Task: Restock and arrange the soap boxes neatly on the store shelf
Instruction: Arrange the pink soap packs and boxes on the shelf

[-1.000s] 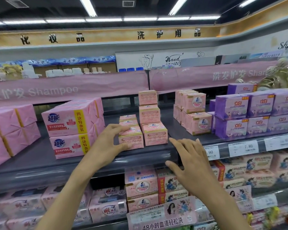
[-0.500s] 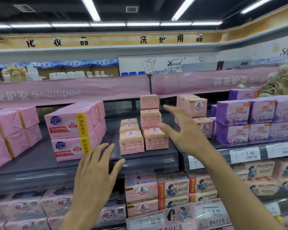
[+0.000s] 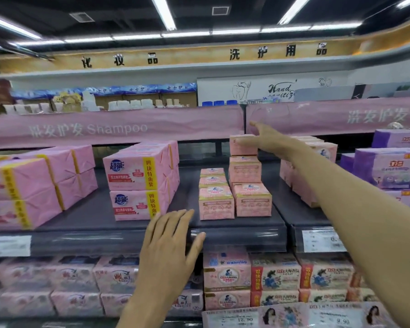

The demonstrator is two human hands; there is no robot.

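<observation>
Pink soap boxes, dark grey shelf

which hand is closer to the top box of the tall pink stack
Right. The right hand is up by the top box, at its right side; the left hand is low by the shelf edge, below and left of it.

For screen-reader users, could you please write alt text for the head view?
A person's right hand reaches to the top pink soap box of a stack on a grey store shelf. The left hand hovers open before the shelf's front edge.
</observation>
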